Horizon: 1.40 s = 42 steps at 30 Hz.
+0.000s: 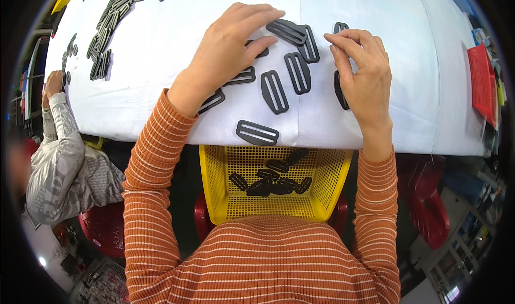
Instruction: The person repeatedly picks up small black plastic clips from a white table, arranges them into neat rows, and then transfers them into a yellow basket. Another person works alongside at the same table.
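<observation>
evidently, the broadest thing is a table under a white cloth (177, 30), a seam running up it. before it sits the wearer in an orange ribbed sweater with thin white stripes (279, 256). at far left a co-worker (70, 164) wears grey patterned clothing with large pale lettering, too bent to read; one of that person's hands (53, 83) rests at the table's edge.

between table edge and torso stands a yellow perforated plastic basket (213, 197), a loose cluster of dark slotted pieces (268, 187) on its bottom. a glossy dark red plastic chair (424, 197) is at right; a dark red seat (107, 226) at left carries a small pale label, illegible. a red perforated plastic basket (481, 79) is by the table's right side.

the left hand (228, 44) is wide, thumb and forefinger parted around the near end of a flat black slotted buckle (287, 31); whether they touch it, i cannot tell. the right hand (370, 71) is curled, thumb and forefinger tips narrowly apart, just below a partly hidden black buckle and above another (339, 92).

more black buckles lie between and under the hands, one overlapped by the first, one alone near the table edge (257, 133). a long heap of similar buckles (110, 25) spreads at upper left.
</observation>
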Motion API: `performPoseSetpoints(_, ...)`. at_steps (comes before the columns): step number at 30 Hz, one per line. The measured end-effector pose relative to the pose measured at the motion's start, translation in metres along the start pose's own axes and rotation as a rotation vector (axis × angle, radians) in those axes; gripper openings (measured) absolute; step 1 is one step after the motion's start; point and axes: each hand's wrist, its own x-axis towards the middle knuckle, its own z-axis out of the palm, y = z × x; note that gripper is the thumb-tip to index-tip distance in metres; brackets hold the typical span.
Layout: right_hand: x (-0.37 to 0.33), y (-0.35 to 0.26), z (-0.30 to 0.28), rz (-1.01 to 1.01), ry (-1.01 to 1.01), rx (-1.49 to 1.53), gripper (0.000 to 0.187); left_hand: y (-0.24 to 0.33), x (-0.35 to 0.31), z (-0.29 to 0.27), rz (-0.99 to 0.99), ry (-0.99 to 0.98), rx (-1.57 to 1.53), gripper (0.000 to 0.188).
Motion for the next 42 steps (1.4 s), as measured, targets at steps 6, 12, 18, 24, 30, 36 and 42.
performPoseSetpoints(6,0.006,-0.006,0.003,-0.108,-0.146,-0.010,0.019,-0.015,0.012,0.002,0.003,-0.132,0.021,0.035)
performPoseSetpoints(12,0.010,0.001,-0.004,-0.115,-0.207,-0.094,0.024,-0.033,0.016,-0.013,-0.068,-0.247,-0.175,0.028)
performPoseSetpoints(18,0.016,0.000,0.014,-0.244,-0.275,-0.087,0.031,-0.033,0.022,-0.016,-0.132,-0.352,-0.285,0.032)
performPoseSetpoints(24,0.023,-0.002,0.032,-0.313,-0.199,-0.259,0.029,-0.043,0.021,-0.014,-0.091,-0.327,-0.230,0.030)
performPoseSetpoints(30,0.020,0.013,-0.003,-0.097,-0.089,-0.045,0.025,-0.048,0.015,-0.007,-0.217,-0.204,-0.315,0.019)
performPoseSetpoints(36,-0.050,-0.003,-0.034,0.190,-0.088,0.025,0.029,-0.034,0.017,-0.015,-0.321,0.097,-0.190,0.028)
performPoseSetpoints(42,-0.054,-0.057,-0.021,-0.056,-0.151,0.016,0.030,0.003,-0.015,-0.051,-0.343,0.308,-0.120,0.026)
